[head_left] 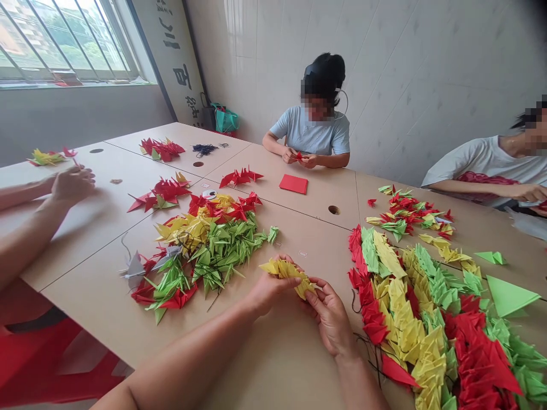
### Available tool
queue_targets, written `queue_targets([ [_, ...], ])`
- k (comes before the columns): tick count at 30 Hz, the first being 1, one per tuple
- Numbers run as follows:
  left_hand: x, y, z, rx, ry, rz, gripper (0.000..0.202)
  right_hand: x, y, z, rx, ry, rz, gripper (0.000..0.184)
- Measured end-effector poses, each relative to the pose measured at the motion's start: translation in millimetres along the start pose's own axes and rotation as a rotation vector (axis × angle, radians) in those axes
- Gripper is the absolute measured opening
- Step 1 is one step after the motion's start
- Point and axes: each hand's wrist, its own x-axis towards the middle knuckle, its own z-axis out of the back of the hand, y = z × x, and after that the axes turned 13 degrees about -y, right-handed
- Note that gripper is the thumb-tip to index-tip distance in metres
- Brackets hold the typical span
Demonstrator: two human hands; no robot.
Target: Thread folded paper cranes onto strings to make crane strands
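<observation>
My left hand and my right hand both grip a bunch of yellow folded paper cranes just above the tan table. The left fingers wrap the bunch's left end; the right fingers pinch its right end from below. To the left of my hands lies a loose pile of green, yellow and red cranes. On the right stretch long strung rows of red, yellow and green cranes, with a thin dark cord trailing near my right wrist.
Across the table a person folds a red piece, with a red paper stack before them. Another person sits at the right; someone's hands rest at the left. Smaller crane heaps and green triangles lie about. A red stool stands below left.
</observation>
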Motion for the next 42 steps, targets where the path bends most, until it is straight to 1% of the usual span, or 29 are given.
queue_targets([
  [4, 0.1, 0.6, 0.3, -0.028, -0.005, -0.012, 0.033, 0.9, -1.1, 0.7, -0.024, -0.022, 0.019, 0.047],
  [7, 1.1, 1.4, 1.0, -0.048, -0.022, 0.010, 0.033, 1.7, -1.9, 1.3, 0.004, -0.031, 0.002, 0.045],
  [12, 2.3, -0.7, 1.2, -0.006, -0.036, 0.006, 0.032, 3.2, -2.7, 2.5, 0.033, -0.037, -0.018, 0.044],
  [15, 2.1, -1.8, 1.2, 0.006, -0.017, 0.038, 0.031, 2.2, -2.1, 2.9, 0.020, -0.030, -0.001, 0.043],
  [19, 0.8, 0.5, 1.4, 0.034, 0.032, 0.079, 0.032, -1.3, -0.7, 2.5, -0.038, 0.046, 0.007, 0.049],
  [21, -0.1, 2.1, 1.6, 0.053, 0.071, 0.073, 0.031, -2.0, -0.9, 2.6, -0.066, 0.067, 0.012, 0.050],
  [24, -1.2, 2.6, 2.3, 0.093, 0.099, 0.035, 0.032, -0.8, -1.8, 3.9, -0.064, 0.050, 0.029, 0.045],
  [26, -1.5, 1.8, 2.8, 0.153, 0.078, 0.040, 0.035, 0.5, -1.9, 5.0, -0.037, 0.022, 0.031, 0.042],
  [28, -1.4, 0.7, 3.1, 0.213, 0.038, 0.083, 0.041, 1.3, -1.4, 5.7, -0.006, 0.008, 0.031, 0.041],
  [32, -0.6, -1.3, 2.4, 0.247, -0.013, 0.145, 0.042, 1.2, -0.8, 5.5, 0.015, 0.038, 0.014, 0.040],
  [34, -0.7, -2.2, 1.6, 0.246, 0.005, 0.176, 0.041, 1.1, -1.4, 5.4, 0.012, 0.082, 0.003, 0.039],
  [38, -1.8, -2.7, 1.1, 0.224, 0.091, 0.249, 0.045, 1.1, -2.9, 6.3, 0.002, 0.170, 0.010, 0.042],
  [42, -2.6, -0.9, 2.0, 0.293, 0.117, 0.241, 0.043, 1.7, -4.9, 7.7, -0.029, 0.173, 0.055, 0.037],
])
